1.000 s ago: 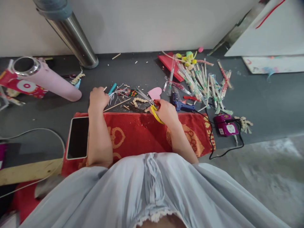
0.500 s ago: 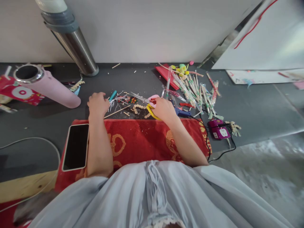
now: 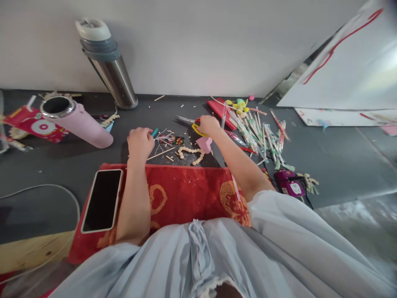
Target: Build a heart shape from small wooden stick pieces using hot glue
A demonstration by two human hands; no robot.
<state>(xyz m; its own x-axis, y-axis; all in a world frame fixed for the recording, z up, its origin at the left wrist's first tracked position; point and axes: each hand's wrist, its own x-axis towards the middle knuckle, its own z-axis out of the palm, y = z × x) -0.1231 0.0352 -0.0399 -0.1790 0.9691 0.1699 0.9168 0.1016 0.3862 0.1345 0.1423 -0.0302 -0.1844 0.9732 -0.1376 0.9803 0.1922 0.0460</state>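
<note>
Grey tabletop (image 3: pixel 62 167) meets a pale wall (image 3: pixel 198 49) at the back, and a red towel (image 3: pixel 189 188) lies along its near edge, with a phone (image 3: pixel 102 200) resting on the towel's left end. Just beyond the towel's middle, the right hand (image 3: pixel 209 125) has its fingers wrapped round the handles of the scissors (image 3: pixel 186 120), whose blades point left. Between that hand and the towel sit a pink heart (image 3: pixel 204 145) and a curved beige strip (image 3: pixel 187 150). Past the towel's left part, the left hand (image 3: pixel 140 142) rests with curled fingers beside a teal stick (image 3: pixel 155 132) and some white strands (image 3: pixel 161 140); I cannot tell whether it is pinching anything. Beyond the towel's right end lie a pile of wrapped sticks (image 3: pixel 254 128) and a red packet (image 3: pixel 220 111); a purple box (image 3: pixel 289 183) sits to the towel's right. Farther off, beyond the towel's left end, are a steel flask (image 3: pixel 114 78) and a pink tumbler (image 3: pixel 85 124)
</note>
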